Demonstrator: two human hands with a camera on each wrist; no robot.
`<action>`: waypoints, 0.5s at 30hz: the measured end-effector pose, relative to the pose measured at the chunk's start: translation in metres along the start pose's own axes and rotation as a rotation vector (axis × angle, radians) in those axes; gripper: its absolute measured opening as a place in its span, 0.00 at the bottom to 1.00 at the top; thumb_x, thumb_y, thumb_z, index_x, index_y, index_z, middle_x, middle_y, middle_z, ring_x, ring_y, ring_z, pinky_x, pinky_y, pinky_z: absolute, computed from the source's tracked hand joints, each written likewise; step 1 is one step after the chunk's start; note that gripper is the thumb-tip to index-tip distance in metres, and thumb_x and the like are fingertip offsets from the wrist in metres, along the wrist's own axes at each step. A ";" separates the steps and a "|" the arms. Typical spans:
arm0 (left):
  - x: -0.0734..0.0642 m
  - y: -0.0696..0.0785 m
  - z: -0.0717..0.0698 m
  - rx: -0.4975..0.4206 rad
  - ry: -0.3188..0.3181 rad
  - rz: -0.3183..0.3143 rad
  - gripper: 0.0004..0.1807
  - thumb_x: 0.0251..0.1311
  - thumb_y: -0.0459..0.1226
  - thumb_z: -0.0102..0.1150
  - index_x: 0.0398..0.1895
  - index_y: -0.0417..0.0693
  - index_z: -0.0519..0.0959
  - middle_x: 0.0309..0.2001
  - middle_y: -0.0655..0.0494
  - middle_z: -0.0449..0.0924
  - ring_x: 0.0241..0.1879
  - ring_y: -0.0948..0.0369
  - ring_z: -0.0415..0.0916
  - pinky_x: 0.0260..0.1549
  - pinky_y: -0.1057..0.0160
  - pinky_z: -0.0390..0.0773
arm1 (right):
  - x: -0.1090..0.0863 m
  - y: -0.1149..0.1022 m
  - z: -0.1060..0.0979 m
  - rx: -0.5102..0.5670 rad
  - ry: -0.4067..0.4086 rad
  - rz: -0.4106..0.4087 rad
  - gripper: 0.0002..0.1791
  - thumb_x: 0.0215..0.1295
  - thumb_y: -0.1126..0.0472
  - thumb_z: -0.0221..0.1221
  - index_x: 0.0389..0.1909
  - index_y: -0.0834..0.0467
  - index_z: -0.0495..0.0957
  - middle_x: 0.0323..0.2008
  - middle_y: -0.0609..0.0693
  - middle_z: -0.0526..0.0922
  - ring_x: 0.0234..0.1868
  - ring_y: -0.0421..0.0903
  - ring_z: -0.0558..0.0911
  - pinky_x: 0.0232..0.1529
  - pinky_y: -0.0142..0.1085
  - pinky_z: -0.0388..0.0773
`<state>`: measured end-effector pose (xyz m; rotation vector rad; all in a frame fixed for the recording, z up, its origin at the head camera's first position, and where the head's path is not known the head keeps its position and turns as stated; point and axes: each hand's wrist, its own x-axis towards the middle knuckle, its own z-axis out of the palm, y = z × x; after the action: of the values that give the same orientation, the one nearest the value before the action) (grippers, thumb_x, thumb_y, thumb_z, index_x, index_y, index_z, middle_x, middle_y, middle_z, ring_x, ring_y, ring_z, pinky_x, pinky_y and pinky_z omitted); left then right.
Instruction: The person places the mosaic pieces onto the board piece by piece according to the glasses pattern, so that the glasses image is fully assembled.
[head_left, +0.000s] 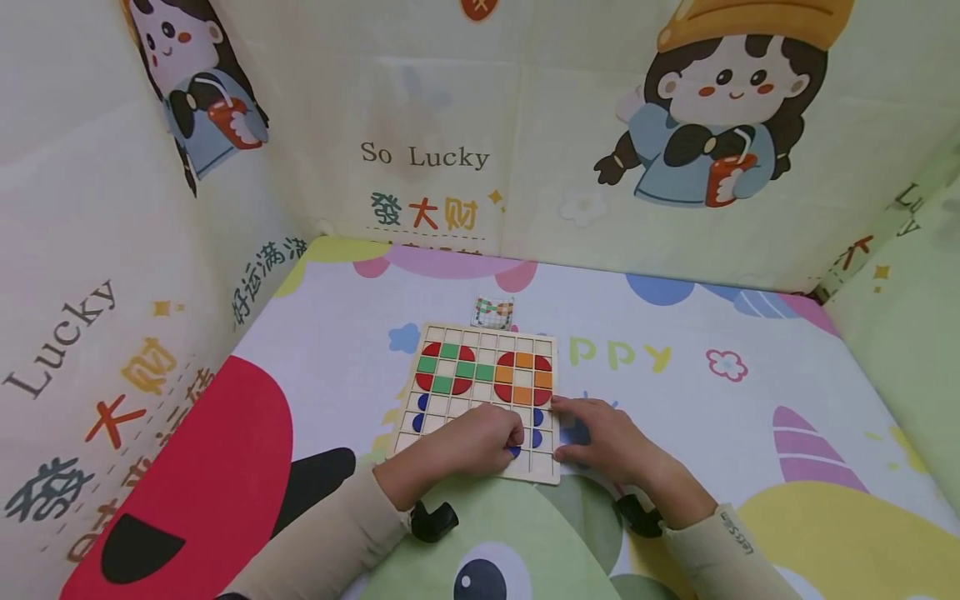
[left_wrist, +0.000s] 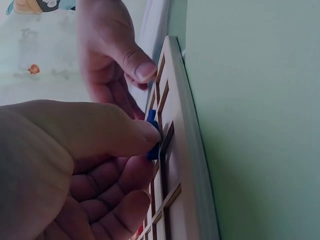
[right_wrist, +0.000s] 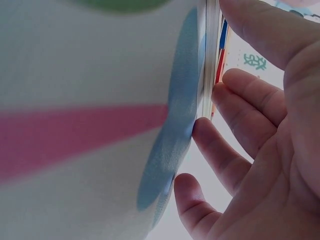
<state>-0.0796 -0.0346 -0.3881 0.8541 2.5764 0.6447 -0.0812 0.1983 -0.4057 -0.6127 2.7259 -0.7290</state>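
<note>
A square wooden grid board [head_left: 488, 341] lies on the printed mat. Red quarter-round pieces with green squares [head_left: 447, 351] form a ring at its upper left. Orange squares [head_left: 523, 360] with more red pieces form another at its upper right. Over the lower part of the board, my left hand [head_left: 480, 435] pinches a small blue half-round piece [left_wrist: 153, 153] between thumb and fingers, right at the grid. My right hand [head_left: 609, 437] rests at the board's right edge, fingers spread and relaxed, thumb near the lower right corner.
Blue half-rounds [head_left: 537, 417] sit in cells on the right side, others [head_left: 418, 422] on the left. Behind the board lies a small pattern card [head_left: 493, 312]. Printed cloth walls [head_left: 555, 100] enclose the mat [head_left: 645, 333] at the back and sides.
</note>
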 end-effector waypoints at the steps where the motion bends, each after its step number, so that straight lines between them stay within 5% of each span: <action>1: 0.000 0.001 0.001 0.006 -0.002 -0.005 0.06 0.58 0.31 0.68 0.36 0.46 0.81 0.30 0.63 0.75 0.32 0.65 0.71 0.36 0.70 0.76 | 0.000 0.000 0.000 0.001 0.000 0.003 0.36 0.57 0.49 0.72 0.66 0.55 0.74 0.65 0.54 0.75 0.64 0.60 0.71 0.61 0.64 0.64; 15: 0.006 0.012 0.008 0.053 0.020 -0.051 0.05 0.58 0.32 0.68 0.34 0.47 0.81 0.28 0.62 0.75 0.30 0.66 0.71 0.33 0.71 0.75 | 0.000 0.000 0.000 -0.001 0.003 -0.004 0.36 0.58 0.49 0.72 0.66 0.54 0.74 0.65 0.54 0.75 0.64 0.60 0.71 0.61 0.63 0.65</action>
<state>-0.0746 -0.0198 -0.3897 0.7989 2.6345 0.5755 -0.0810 0.1986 -0.4062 -0.6174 2.7287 -0.7307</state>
